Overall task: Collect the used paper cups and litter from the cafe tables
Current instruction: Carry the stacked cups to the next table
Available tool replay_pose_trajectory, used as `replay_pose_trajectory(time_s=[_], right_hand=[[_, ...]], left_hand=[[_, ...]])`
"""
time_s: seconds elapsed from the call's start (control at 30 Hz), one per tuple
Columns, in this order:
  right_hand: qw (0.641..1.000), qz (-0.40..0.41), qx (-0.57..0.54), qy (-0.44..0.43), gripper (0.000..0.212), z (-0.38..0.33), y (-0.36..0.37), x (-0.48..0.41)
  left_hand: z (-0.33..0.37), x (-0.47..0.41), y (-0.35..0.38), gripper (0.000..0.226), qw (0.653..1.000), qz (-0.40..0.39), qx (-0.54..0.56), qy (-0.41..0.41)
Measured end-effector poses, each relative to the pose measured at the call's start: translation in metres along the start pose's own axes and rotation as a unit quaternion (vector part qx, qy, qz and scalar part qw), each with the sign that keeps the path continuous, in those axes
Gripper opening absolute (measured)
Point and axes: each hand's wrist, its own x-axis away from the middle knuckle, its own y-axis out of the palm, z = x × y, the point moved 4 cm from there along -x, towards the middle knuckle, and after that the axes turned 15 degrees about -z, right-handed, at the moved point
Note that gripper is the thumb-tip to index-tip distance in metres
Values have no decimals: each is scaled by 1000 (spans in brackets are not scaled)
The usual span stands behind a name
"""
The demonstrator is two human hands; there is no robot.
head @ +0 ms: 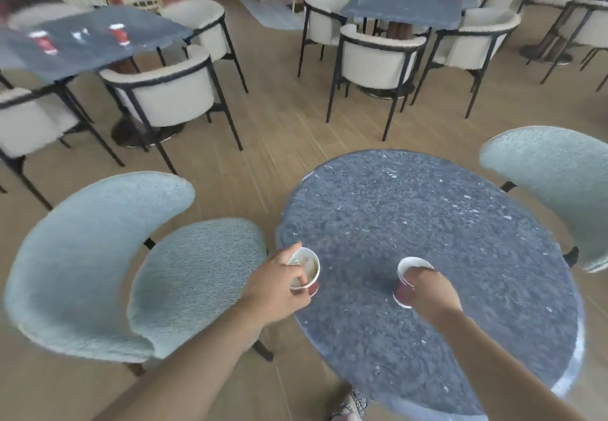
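My left hand point(279, 284) grips a red paper cup point(307, 271) with crumpled white litter inside, held at the left edge of the round speckled table point(427, 223). On the same table my right hand point(431, 290) closes around a second red paper cup point(406, 281), which tilts toward me. Far off at the upper left, a square grey table point(98, 49) carries two more red cups point(44, 42) point(119, 33) and a bit of white litter point(80, 34) between them.
A pale blue chair point(98, 256) stands left of the round table and another point(556, 183) at its right. Cream chairs with black frames point(164, 91) point(378, 58) surround the square tables farther back. Wood floor runs between the tables.
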Motion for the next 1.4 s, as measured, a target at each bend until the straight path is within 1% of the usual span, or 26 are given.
replay_pose_trajectory(time_s=[0.1, 0.13, 0.23, 0.3, 0.4, 0.47, 0.57, 0.63, 0.77, 0.9, 0.97, 1.07, 1.2, 1.4], right_hand=[[996, 12, 31, -86, 33, -74, -1, 6], [991, 16, 36, -126, 34, -104, 1, 11], [965, 22, 25, -259, 27, -200, 15, 32], [939, 23, 15, -343, 24, -261, 25, 54], [893, 20, 36, -448, 17, -337, 43, 88], [862, 6, 52, -504, 14, -377, 57, 109], [819, -13, 82, -568, 9, -427, 81, 135], [795, -36, 96, -598, 8, -459, 99, 149], [754, -81, 110, -642, 11, -524, 132, 174], [724, -118, 123, -669, 7, -596, 159, 188], [717, -129, 130, -672, 8, -633, 168, 186], [717, -142, 135, -669, 8, -687, 176, 174], [712, -157, 138, -670, 10, -754, 182, 159], [693, -169, 152, -684, 12, -843, 191, 150]], left_hand=[[-39, 48, -13, 15, 999, 35, 22, -32], [-52, 67, -17, 14, 997, 49, 29, -43], [-90, 124, -28, 15, 992, 105, 41, -63], [-117, 164, -34, 16, 987, 133, 38, -84], [-151, 222, -44, 9, 975, 183, 22, -120], [-167, 258, -49, 6, 964, 216, 10, -155], [-189, 304, -48, 9, 948, 228, 31, -222], [-203, 333, -44, 15, 935, 239, 40, -260], [-243, 381, -39, 29, 906, 226, 53, -353], [-293, 412, -51, 25, 891, 178, 51, -414], [-325, 420, -62, 25, 882, 162, 55, -438], [-375, 425, -86, 30, 867, 154, 88, -465], [-434, 428, -121, 40, 866, 136, 77, -475], [-501, 438, -158, 50, 867, 118, 60, -479]])
